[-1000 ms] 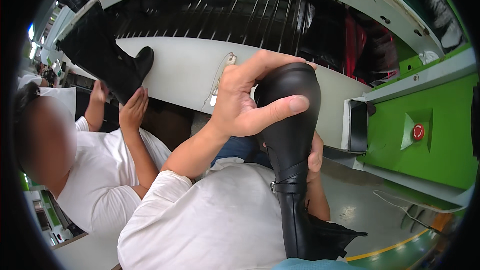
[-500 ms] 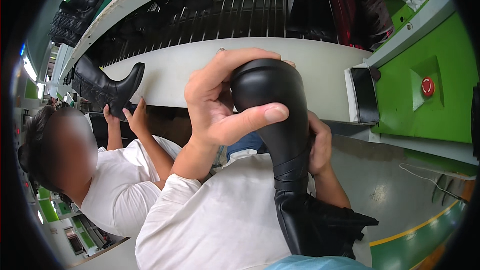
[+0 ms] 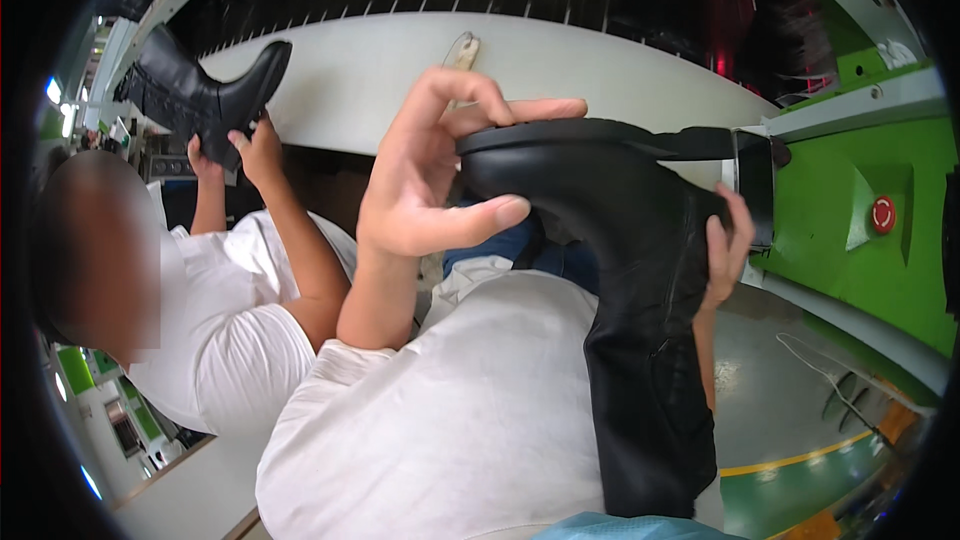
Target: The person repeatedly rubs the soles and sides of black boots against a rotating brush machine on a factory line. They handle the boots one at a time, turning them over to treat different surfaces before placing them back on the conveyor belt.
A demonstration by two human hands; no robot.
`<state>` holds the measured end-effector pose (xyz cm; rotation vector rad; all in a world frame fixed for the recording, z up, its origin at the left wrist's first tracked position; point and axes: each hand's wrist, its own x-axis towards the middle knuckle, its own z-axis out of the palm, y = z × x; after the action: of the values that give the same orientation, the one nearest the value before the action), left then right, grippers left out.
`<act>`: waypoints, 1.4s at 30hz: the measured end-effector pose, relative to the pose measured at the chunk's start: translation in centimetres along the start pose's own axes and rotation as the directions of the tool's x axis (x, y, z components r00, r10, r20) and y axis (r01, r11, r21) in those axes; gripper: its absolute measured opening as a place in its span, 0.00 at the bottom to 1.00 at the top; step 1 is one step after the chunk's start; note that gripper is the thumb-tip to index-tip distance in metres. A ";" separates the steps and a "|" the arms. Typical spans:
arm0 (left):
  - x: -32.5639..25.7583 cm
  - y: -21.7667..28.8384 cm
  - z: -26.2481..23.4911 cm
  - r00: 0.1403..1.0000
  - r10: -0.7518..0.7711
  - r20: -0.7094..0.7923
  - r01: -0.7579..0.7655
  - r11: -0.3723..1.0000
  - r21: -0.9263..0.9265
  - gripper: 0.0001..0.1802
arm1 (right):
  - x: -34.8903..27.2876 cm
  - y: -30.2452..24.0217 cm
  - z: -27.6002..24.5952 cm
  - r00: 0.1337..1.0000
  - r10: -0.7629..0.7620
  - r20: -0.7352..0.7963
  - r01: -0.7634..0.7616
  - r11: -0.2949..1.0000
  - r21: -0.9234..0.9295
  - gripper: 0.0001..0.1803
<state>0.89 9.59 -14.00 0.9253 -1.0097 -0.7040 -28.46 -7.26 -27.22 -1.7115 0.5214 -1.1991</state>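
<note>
Black boot (image 3: 640,230), sole up, shaft hanging down

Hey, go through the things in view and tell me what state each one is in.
Smooth black leather boot, held, toe pointing left, sole toward picture top.
Left hand, curved around the toe.
Right hand, curled against the boot's ankle.
Other black leather boot, held by a co-worker.
Red round button on green panel, pressed or not unclear.

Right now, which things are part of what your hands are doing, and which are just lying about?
In use:
black boot
left hand, at its toe
right hand, at its heel

Not in use by these hands:
small pale object on the white ledge
red button
another person's boot
</note>
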 end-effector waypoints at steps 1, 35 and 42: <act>-0.7 0.3 -0.9 0.996 -0.093 0.003 0.092 0.990 0.111 0.44 | 0.9 -0.7 -0.9 0.999 0.040 0.034 -0.040 0.999 0.005 0.30; -10.9 -8.3 -3.8 0.948 -0.292 0.127 0.316 0.909 -0.270 0.63 | 14.2 -3.8 -7.5 0.555 0.506 0.661 -0.213 0.854 -0.475 0.27; -10.1 -9.5 -5.3 0.982 -0.186 -0.030 0.185 0.926 0.330 0.39 | 15.7 -2.2 -1.7 0.523 0.798 0.301 -0.409 0.544 -0.732 0.25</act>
<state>1.18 15.44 -27.64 1.3285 -1.0707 -0.7029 -23.61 -19.03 -17.54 -1.9874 1.0731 0.1559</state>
